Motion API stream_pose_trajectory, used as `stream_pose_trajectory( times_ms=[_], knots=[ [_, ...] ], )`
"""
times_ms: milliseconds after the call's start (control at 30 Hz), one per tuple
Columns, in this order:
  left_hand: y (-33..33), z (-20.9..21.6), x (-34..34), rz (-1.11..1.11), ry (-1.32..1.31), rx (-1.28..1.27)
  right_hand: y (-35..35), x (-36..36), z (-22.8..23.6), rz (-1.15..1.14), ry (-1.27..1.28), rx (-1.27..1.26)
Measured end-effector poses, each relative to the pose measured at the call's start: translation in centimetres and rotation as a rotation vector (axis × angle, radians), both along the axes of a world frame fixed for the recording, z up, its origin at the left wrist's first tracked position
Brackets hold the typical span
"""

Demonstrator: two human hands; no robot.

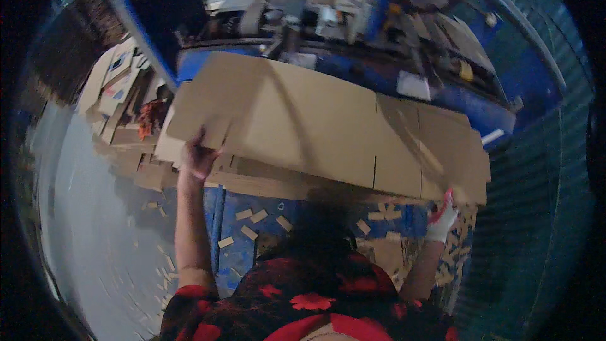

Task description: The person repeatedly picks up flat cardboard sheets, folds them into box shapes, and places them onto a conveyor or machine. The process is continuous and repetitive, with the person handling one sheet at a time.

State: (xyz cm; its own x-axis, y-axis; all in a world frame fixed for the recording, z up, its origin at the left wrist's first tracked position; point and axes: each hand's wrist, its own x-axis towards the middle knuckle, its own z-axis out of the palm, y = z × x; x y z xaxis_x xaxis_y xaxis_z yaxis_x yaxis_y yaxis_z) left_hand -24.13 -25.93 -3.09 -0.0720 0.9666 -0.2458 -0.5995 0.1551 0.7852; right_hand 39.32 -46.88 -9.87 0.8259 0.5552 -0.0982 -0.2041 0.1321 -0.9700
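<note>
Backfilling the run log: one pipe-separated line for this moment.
left grip: holds cardboard sheet, left end | right grip: gloved, holds same sheet, right end | beyond: blue-framed machine | nearer wearer: small tan pieces

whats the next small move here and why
Probably ease the long brown cardboard sheet toward the blue metal machine: the left hand and white-and-red gloved right hand hold its near edge toward opposite ends, and its far edge faces the machine.

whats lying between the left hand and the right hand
In the head view, a long brown cardboard sheet spans the stretch from the left hand to the right hand.
</note>
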Motion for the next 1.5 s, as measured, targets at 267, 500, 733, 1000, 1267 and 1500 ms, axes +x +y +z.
stream_pose_trajectory(
  times_ms=[267, 500, 733, 1000, 1267, 1500],
  knots=[
    [-4.9, 2.0, -6.1, -0.032, 0.176, -0.035, -1.6, -3.1, 6.7, -0.139, -0.079, 0.102],
    [-9.0, 2.1, 1.2, -0.247, 1.046, 0.169, -1.6, -10.4, 11.7, 0.315, -0.639, -0.405],
    [-8.2, 1.0, 9.8, -0.228, 1.469, 0.810, 2.1, -15.0, 12.4, 0.971, -1.996, -0.528],
    [3.7, 2.6, 15.8, -0.156, 1.522, 1.009, 13.7, -8.9, 10.9, 0.565, -2.234, -0.331],
    [11.5, 2.7, 18.4, -0.219, 1.592, 0.933, 22.2, -5.9, 9.5, 0.482, -2.193, -0.241],
    [16.7, 1.4, 19.4, -0.105, 1.694, 1.126, 26.7, -4.1, 8.1, 0.529, -2.201, -0.264]
  ],
)
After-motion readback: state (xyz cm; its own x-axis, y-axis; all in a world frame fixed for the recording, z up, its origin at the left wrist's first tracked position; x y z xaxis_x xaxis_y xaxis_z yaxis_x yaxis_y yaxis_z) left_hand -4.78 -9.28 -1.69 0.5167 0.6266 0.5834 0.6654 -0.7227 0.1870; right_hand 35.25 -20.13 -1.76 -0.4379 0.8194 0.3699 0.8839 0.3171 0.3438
